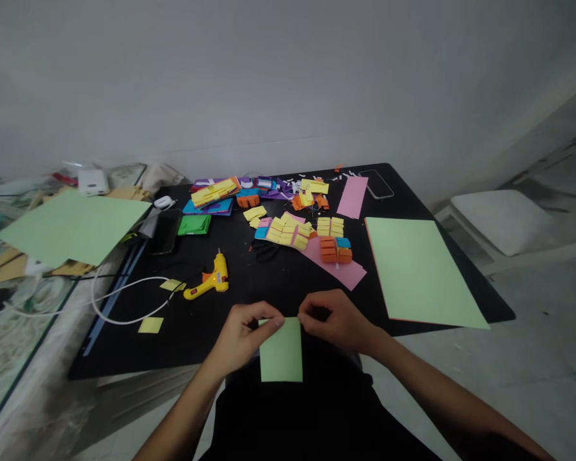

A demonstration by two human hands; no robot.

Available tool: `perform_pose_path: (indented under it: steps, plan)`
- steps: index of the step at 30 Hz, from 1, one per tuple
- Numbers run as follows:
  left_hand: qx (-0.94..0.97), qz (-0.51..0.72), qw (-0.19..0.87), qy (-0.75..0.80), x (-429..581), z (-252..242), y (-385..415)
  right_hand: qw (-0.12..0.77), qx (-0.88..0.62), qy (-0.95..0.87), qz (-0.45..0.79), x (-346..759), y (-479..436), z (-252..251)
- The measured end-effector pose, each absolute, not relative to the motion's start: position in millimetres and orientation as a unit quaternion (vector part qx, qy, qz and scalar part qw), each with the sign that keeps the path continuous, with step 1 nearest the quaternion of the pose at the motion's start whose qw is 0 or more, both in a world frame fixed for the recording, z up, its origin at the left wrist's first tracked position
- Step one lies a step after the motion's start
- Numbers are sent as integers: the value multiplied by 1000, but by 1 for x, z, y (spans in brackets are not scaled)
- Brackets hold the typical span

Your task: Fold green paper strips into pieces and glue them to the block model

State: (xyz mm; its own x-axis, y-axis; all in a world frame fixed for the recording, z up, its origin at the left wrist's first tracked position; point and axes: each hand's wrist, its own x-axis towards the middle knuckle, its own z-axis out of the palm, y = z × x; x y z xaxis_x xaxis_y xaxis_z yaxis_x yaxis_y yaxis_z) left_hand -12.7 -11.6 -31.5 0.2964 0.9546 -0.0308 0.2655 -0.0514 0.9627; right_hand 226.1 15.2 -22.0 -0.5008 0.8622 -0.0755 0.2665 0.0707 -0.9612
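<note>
A small light green paper square (281,352) hangs over the near edge of the black table (211,320). My left hand (244,333) pinches its upper left corner with thumb and fingers closed. My right hand (333,320) pinches its upper right corner, fingers curled. Both hands hold the sheet up just in front of my lap.
A yellow glue gun (210,280) with a white cord (125,301) lies left of my hands. Heaps of folded coloured paper pieces (288,230) cover the table's far half. A large green sheet (420,269) lies right, another green sheet (72,224) left, and a phone (375,184) sits far back.
</note>
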Motion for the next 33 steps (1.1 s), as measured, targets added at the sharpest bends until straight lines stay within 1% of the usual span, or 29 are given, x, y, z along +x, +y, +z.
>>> perform_pose_path:
  steps: [5, 10, 18, 27, 33]
  plan:
    - [622, 360, 489, 494, -16, -33, -5, 304, -449, -655, 526, 231, 17, -23]
    - [618, 349, 508, 489, -5, -38, -8, 295, -422, -658, 549, 215, 11, -30]
    - [577, 344, 547, 500, -16, -44, -8, 298, -438, -621, 578, 218, 12, -35]
    - [559, 342, 560, 507, -19, -44, -8, 294, -449, -631, 560, 222, 11, -41]
    - [567, 361, 538, 509, -19, -45, -9, 291, -456, -621, 567, 223, 11, -42]
